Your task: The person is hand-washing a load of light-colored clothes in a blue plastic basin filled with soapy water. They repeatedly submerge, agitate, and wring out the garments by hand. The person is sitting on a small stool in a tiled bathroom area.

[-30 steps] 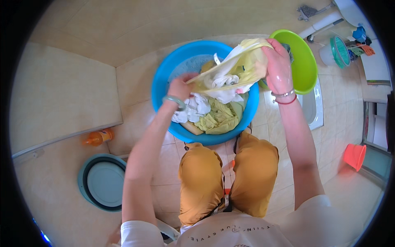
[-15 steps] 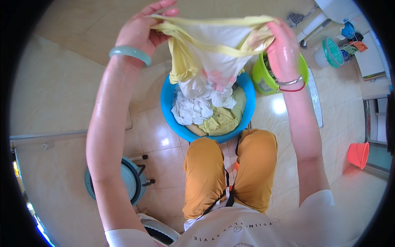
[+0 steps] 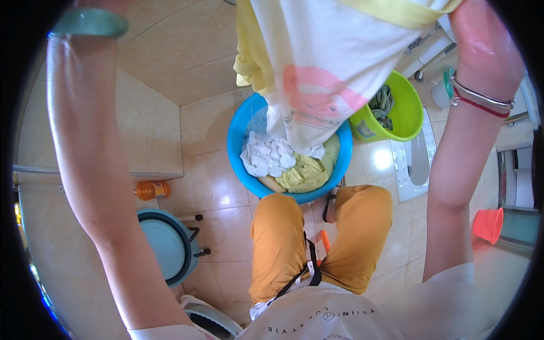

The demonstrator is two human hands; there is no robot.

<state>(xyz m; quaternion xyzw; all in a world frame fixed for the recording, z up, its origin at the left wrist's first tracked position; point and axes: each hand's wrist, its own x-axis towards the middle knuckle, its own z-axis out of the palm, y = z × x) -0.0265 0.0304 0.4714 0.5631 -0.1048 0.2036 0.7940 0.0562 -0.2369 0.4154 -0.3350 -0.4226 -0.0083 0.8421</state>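
Observation:
A wet-looking white shirt [image 3: 334,56] with yellow edging and a pink print hangs in front of me, its lower end drooping over the blue basin [image 3: 233,153]. My right hand [image 3: 484,37] holds its yellow edge at the top right, fingers partly cut off by the frame. Of my left hand [image 3: 102,5], only a blurred bit shows above the green bangle at the top left; its fingers are out of frame. In the basin lie white cloth [image 3: 267,154] and pale yellow cloth [image 3: 306,174].
Right of the basin stands a lime-green bucket [image 3: 408,116] with dark cloth inside, near a squat toilet [image 3: 401,178]. A folding blue basin [image 3: 164,246] and an orange bottle [image 3: 152,190] are at left. A red bucket [image 3: 488,225] stands far right.
Both arms have spread apart and risen toward the top corners. The shirt has come up closer and larger, with its pink print now showing. My left hand has mostly left the frame.

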